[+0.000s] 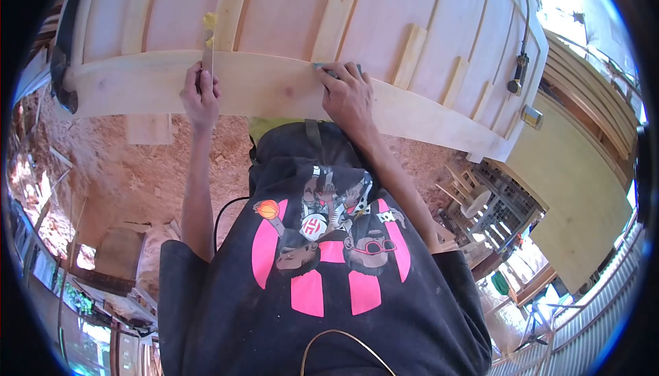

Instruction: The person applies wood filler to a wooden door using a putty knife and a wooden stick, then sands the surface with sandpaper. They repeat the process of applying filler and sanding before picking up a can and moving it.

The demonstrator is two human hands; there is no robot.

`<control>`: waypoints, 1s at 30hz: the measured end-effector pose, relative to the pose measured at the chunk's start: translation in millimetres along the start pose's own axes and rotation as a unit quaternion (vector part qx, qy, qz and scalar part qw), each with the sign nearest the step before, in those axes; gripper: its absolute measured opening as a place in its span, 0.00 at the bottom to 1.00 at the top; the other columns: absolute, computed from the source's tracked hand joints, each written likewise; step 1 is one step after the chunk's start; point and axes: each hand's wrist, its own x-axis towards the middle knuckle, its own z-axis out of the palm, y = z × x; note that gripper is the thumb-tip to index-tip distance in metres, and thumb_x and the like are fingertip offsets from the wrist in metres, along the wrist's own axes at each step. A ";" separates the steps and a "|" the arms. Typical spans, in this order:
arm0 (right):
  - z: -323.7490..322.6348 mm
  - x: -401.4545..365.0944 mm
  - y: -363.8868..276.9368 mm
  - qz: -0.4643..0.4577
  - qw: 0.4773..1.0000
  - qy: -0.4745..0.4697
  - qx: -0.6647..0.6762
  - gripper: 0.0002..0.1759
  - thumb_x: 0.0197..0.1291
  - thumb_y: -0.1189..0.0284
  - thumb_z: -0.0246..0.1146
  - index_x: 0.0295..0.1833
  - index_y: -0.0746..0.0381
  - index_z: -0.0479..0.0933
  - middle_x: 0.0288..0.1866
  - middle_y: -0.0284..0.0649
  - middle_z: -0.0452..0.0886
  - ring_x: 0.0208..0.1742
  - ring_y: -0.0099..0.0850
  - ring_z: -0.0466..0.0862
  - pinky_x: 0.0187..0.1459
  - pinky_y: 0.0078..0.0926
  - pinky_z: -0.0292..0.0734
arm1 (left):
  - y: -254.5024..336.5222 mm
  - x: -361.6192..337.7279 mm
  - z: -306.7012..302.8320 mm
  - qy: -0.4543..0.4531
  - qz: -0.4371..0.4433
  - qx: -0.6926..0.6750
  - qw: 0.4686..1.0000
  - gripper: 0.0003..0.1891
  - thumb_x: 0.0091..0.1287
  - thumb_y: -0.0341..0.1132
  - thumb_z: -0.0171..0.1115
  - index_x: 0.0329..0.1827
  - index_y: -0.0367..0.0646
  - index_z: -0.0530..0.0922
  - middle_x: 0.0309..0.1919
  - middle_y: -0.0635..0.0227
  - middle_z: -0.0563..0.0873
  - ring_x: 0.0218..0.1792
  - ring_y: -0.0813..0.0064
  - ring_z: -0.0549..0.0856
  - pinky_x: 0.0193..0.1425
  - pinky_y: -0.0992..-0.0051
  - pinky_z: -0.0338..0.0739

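Observation:
My left hand [200,94] is closed round the dark handle of a putty knife [208,52], its thin blade pointing away from me with yellow paste [210,24] near the tip. Under the fingers of my right hand [349,96] is a flat green piece [329,71], mostly hidden, held against the upper edge of a pale wooden board [268,87]. This long, curved board runs along the near side of a large wooden panel [281,12]. A wooden strip [332,26] on the panel ends just beyond my right hand.
More strips [410,57] cross the panel. A corded tool [515,85] and a small can [531,116] sit at the right. Beyond are a plywood sheet [583,190] and stacked planks [590,94]. Reddish earth [130,177] lies below, with a wooden stool [473,201] at right.

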 end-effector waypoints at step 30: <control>-20.7 24.3 7.0 0.081 0.989 -0.122 0.022 0.21 0.56 0.77 0.62 0.54 0.55 0.91 0.55 0.33 0.91 0.58 0.38 0.85 0.59 0.41 0.80 | 3.4 -3.5 2.8 -0.010 -0.002 0.022 1.000 0.11 0.83 0.31 0.53 0.59 0.37 0.80 0.27 0.73 0.80 0.23 0.87 0.76 0.24 0.82 0.70</control>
